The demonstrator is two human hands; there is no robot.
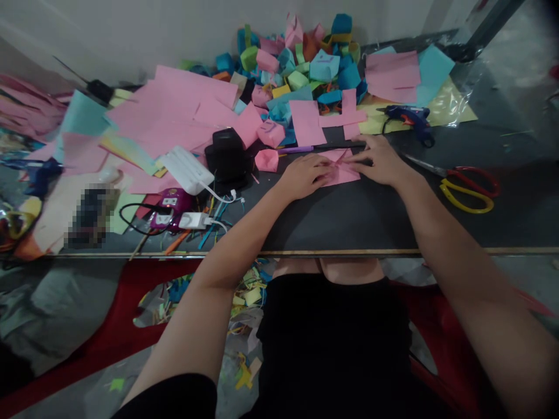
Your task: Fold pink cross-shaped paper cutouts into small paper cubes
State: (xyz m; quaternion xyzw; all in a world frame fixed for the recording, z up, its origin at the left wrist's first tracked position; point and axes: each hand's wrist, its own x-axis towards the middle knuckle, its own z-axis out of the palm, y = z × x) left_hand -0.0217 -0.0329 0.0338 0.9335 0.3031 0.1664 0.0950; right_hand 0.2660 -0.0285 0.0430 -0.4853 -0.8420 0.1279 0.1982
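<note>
While both bare hands rest on the dark, matt worktop [349, 224], a thin pink sheet [340, 177] with raised, angular folds lies flat between them, close in front of the heaped paper. The left hand [308, 176] is laid over the sheet's left side with its fingers slightly curled; whether its grip pinches the paper cannot be made out. The right hand [381, 160] touches the opposite side, its grip wide, thumb and fingers spread apart.

Just beyond the left hand lie a slim purple pen [299, 149] and a small, boxy pink paper piece [266, 160] with creased faces. Further back, a crowded mound of faceted paper shapes [299, 78] mixes blue, green, pink and orange. Smooth, flat pink sheets [170, 113] overlap to its left, their edges straight and corners sharp.

Beyond the right hand, a blue glue gun [408, 119] of hard plastic lies on yellow paper [454, 102]. Nearer, the scissors [467, 183] have metal blades and looped handles, one red and one yellow. Over on the left, a glossy purple socket block [174, 203] sits beside a rounded white power bank [187, 169].
</note>
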